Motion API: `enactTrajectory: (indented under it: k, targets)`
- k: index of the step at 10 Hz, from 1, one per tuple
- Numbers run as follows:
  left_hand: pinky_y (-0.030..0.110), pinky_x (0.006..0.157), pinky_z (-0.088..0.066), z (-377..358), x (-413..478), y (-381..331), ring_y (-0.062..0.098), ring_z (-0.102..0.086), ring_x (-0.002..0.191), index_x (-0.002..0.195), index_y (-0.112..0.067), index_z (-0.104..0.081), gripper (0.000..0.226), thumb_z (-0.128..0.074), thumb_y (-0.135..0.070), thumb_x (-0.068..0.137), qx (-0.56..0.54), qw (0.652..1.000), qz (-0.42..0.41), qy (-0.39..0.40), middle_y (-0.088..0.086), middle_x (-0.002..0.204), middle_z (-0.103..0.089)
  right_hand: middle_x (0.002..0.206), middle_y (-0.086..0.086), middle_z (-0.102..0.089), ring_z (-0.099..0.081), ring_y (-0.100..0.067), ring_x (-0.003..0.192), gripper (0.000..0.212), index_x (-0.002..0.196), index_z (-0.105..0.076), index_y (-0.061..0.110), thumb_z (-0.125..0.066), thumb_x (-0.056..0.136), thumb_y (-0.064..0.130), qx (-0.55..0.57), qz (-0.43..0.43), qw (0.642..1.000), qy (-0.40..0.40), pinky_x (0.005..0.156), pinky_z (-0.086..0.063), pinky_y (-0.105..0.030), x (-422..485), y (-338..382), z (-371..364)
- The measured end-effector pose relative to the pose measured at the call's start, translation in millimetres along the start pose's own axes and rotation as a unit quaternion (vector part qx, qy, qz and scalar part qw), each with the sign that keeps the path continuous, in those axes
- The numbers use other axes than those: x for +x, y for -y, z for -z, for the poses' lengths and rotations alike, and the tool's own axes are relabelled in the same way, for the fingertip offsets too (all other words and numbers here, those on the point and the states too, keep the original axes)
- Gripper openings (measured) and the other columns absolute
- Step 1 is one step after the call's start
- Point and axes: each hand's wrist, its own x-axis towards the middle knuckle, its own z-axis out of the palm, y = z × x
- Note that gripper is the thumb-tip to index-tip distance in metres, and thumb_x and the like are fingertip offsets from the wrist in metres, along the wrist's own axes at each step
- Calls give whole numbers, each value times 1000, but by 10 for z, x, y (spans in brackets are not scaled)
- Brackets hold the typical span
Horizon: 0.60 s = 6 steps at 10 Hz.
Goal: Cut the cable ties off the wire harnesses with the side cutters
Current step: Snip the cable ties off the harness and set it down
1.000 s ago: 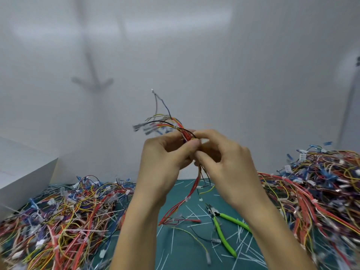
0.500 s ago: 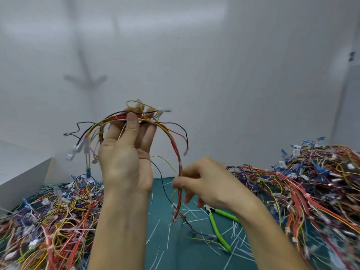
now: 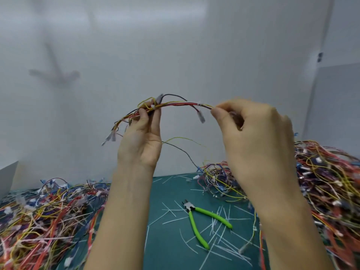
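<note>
- While the left hand (image 3: 140, 141) and right hand (image 3: 253, 137) each pinch the wire harness (image 3: 175, 104) above the mat (image 3: 165, 250), the cutters (image 3: 202, 221) lie untouched near its front edge.
- Dangling wires could snag the right-edge pile (image 3: 321, 172) if one hand lets go for the cutters.
- No writing is readable.

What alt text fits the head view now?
The left hand and right hand hold a wire harness arched between them above a green mat. Green-handled side cutters lie on the mat, between heaps of wires.
</note>
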Motion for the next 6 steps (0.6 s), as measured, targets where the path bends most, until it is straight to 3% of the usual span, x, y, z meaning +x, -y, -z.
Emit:
enactTrajectory:
  k: [1, 2, 3, 4, 5, 6]
  targets:
    - [25, 71, -60, -242, 63, 303, 23, -73, 72, 91, 10, -59, 25, -39, 1, 102, 10, 999, 48, 23, 18, 87, -68, 76, -5, -68, -60, -31, 75, 19, 91, -73, 27, -61, 94, 41, -60, -34, 998, -7, 62, -40, -32, 37, -19, 219]
    - [25, 77, -57, -330, 202, 649, 22, -70, 75, 85, 7, -57, 27, -37, 1, 103, 52, 993, 103, 36, 16, 81, -67, 87, -9, -70, -61, -38, 84, 18, 97, -72, 32, -57, 95, 42, -152, -80, 985, 23, 66, -46, -38, 76, -175, 342]
    - [22, 87, -49, -282, 303, 1059, 16, -72, 70, 82, 5, -55, 30, -34, 3, 103, 108, 983, 145, 43, 11, 71, -71, 101, -10, -71, -62, -38, 92, 20, 108, -71, 35, -55, 98, 32, -241, -146, 954, 98, 69, -43, -38, 136, -437, 338]
    - [25, 78, -57, -31, 433, 1478, 17, -73, 63, 88, 5, -53, 25, -33, 4, 103, 132, 971, 197, 17, 14, 76, -71, 105, -11, -68, -58, -35, 93, 20, 111, -70, 30, -54, 99, 29, -297, -207, 917, 165, 69, -36, -34, 173, -667, 267]
    - [23, 70, -59, 215, 546, 1814, 18, -72, 73, 97, 6, -52, 17, -36, 4, 103, 195, 953, 231, -20, 19, 96, -62, 114, -13, -64, -51, -36, 115, 15, 89, -56, 18, -50, 100, 27, -321, -214, 899, 206, 77, -33, -38, 159, -782, 137]
    - [14, 56, -53, 388, 493, 1976, 11, -61, 62, 75, -3, -50, 27, -44, 6, 100, 297, 918, 255, -67, 11, 79, -55, 122, -10, -59, -45, -35, 121, 19, 103, -58, 16, -45, 102, 29, -314, -190, 903, 222, 89, -36, -43, 134, -797, -24]
